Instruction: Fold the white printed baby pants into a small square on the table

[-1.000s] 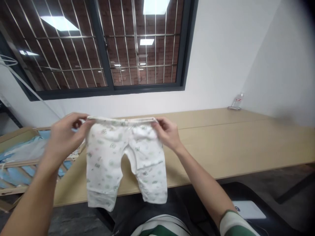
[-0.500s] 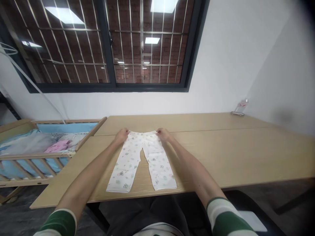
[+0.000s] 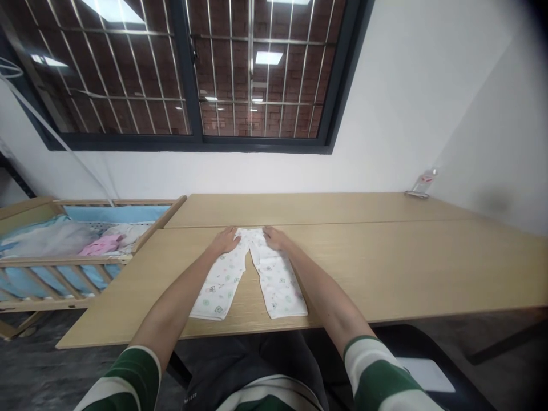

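A pair of small white baby trousers point(image 3: 274, 285) with a pale green print lies flat on the light wooden table point(image 3: 406, 268), waistband away from me, legs spread toward the front edge. My left hand point(image 3: 225, 240) rests flat on the left side of the waistband, fingers stretched out. My right hand point(image 3: 274, 237) lies flat on the right side of the waistband, fingers also extended. Both forearms reach out over the trouser legs, in green and white striped sleeves.
A wooden cot point(image 3: 77, 251) with blue lining stands at the table's left end, holding pink and white clothes point(image 3: 103, 242). A small clear stand point(image 3: 422, 182) sits at the far right by the wall. A barred window point(image 3: 192, 74) is above. A black chair is below right.
The trousers were held up by the waistband in the air, then laid flat on the table. Both hands now press flat on the waistband, closer together than half a second ago.
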Demonstrator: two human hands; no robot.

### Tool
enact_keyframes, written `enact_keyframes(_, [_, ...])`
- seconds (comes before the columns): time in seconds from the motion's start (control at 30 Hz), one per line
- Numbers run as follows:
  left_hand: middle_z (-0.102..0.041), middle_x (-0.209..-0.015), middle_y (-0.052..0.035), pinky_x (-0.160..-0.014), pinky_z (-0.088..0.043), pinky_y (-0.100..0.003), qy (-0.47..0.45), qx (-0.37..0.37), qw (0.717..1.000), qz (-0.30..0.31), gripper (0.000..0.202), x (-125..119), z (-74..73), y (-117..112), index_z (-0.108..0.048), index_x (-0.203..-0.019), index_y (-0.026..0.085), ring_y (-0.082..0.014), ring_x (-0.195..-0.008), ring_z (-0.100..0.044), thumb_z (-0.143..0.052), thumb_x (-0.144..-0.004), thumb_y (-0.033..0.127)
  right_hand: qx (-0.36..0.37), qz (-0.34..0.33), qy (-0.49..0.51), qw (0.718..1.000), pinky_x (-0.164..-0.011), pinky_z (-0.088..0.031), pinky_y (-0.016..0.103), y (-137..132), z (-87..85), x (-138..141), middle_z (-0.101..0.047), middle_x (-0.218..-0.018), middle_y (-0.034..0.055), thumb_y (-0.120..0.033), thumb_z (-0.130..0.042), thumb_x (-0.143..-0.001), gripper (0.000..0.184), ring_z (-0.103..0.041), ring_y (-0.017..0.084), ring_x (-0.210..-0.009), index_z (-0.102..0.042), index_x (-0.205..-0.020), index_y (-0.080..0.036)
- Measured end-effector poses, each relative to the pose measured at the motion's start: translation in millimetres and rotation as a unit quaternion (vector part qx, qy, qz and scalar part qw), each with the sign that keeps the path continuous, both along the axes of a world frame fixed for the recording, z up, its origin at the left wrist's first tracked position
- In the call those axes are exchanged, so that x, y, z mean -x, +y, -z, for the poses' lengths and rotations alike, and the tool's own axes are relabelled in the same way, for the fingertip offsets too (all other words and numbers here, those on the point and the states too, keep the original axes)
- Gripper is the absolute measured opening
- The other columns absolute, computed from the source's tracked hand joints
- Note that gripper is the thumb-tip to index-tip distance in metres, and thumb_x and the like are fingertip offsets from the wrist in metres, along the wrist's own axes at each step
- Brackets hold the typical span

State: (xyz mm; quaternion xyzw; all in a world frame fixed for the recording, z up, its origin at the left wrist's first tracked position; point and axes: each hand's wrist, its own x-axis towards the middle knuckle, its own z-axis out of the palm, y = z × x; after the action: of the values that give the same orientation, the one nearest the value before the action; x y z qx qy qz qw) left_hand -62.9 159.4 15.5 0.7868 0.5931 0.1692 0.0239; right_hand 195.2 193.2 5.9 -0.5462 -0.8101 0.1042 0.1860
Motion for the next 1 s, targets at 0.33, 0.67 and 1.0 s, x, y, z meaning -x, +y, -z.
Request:
enact_keyframes(0.33, [-0.044,-0.153,-0.0181,-0.114,-0.036,-0.056,0.057,0.010,0.998,-0.016,0.051,-19,-42.0,-31,-0.049,-0.143,0.015,-0.0355,-0.140,-0.042,-0.056,-0.098,0.038,0.066,0.040,-0.022,0.997,-0.119,-0.028,0.041,12,-13.3,-3,-0.042,-0.159,0.0124,-0.035,-0.049,-0.098,0.055,-0.036,0.028,-0.148,-0.046,-0.152,-0.023])
enact_keyframes(0.67, [-0.075,-0.094,-0.0195,-0.089,-0.051,-0.053,0.090,0.069,0.980,0.166,0.052,-120,-65.8,-192,-0.072,-0.103,0.014,-0.0365,-0.093,-0.071,-0.038,-0.097,0.054,0.050,0.154,0.097,0.982,-0.096,-0.047,0.028,24,-13.7,-6,-0.076,-0.110,0.0081,-0.022,-0.070,-0.075,0.037,-0.065,0.025,-0.115,-0.075,-0.112,-0.020])
enact_keyframes(1.0, [-0.075,-0.094,-0.0192,-0.077,-0.057,-0.045,0.073,0.111,0.962,0.240,0.044,-163,-42.1,-203,-0.074,-0.101,0.016,-0.0361,-0.089,-0.073,-0.054,-0.088,0.053,0.063,0.190,0.183,0.963,-0.072,-0.050,0.020,16,-18.9,-11,-0.075,-0.094,0.0060,-0.015,-0.071,-0.071,0.027,-0.068,0.016,-0.083,-0.072,-0.098,-0.014])
